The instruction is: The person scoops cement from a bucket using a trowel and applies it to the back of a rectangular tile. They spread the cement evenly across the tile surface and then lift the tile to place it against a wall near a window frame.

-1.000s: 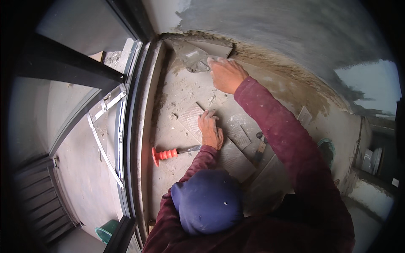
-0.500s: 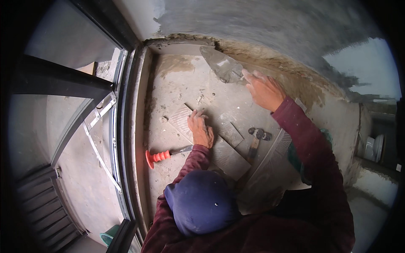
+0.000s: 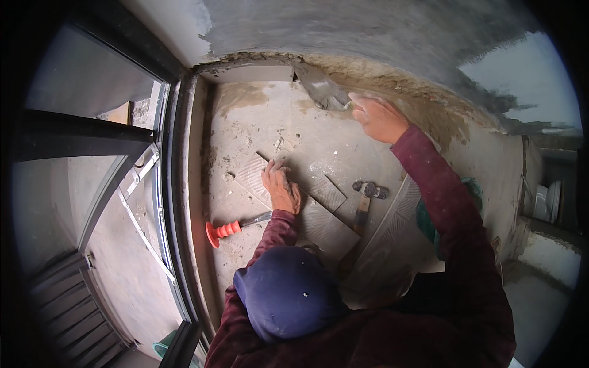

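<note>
My right hand (image 3: 380, 116) is closed on a trowel (image 3: 322, 89) at the far side of the floor. The pointed grey blade reaches left along the rough base of the wall, by the end of a skirting tile (image 3: 248, 73). Its handle is mostly hidden by my fingers. My left hand (image 3: 282, 189) rests with fingers apart and bent on a ridged tile piece (image 3: 250, 176). Just right of that hand lie a small triangular tile piece (image 3: 329, 192) and a larger grey tile (image 3: 329, 230). Neither hand touches the hammer (image 3: 368, 191).
Left of my forearm lies a chisel with a red guarded grip (image 3: 227, 229). A long ridged tile strip (image 3: 392, 214) and a green bucket (image 3: 424, 218) are by my right arm. A dark-framed door or window (image 3: 175, 153) borders the left. Crumbs of mortar dot the floor.
The trowel has shifted right along the wall base, exposing more of the skirting tile's end. My left hand stays on the ridged tile. The whole view has shifted slightly.
</note>
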Motion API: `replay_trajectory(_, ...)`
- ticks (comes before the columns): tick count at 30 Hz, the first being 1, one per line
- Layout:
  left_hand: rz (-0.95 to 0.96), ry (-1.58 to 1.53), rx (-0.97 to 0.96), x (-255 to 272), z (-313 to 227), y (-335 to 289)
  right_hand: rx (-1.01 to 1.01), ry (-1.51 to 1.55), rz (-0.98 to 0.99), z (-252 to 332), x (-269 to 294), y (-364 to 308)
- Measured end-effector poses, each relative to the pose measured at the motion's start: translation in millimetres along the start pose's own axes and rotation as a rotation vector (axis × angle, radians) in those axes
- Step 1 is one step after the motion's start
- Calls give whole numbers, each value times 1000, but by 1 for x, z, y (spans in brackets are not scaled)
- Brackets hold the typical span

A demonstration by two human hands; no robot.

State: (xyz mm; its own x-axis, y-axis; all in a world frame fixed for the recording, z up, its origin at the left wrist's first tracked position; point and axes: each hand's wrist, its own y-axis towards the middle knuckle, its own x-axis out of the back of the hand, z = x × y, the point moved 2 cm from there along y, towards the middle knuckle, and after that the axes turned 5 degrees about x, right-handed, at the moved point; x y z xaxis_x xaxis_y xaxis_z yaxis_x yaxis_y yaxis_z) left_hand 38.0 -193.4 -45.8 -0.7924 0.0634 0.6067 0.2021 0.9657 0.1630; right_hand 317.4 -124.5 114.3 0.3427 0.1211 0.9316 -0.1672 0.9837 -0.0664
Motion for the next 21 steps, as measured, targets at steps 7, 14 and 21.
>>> replay_trajectory(7, 5, 19, 4, -1, 2, -2, -554, 1162, 149, 5, -31, -28)
replay_trajectory(14, 2, 16, -26, -2, 1, -1, -465, 1536, 36, 10, -80, -6)
replay_trajectory(21, -34, 49, -50, -1, 0, 0, -496, 1409, 98, 7, -70, -17)
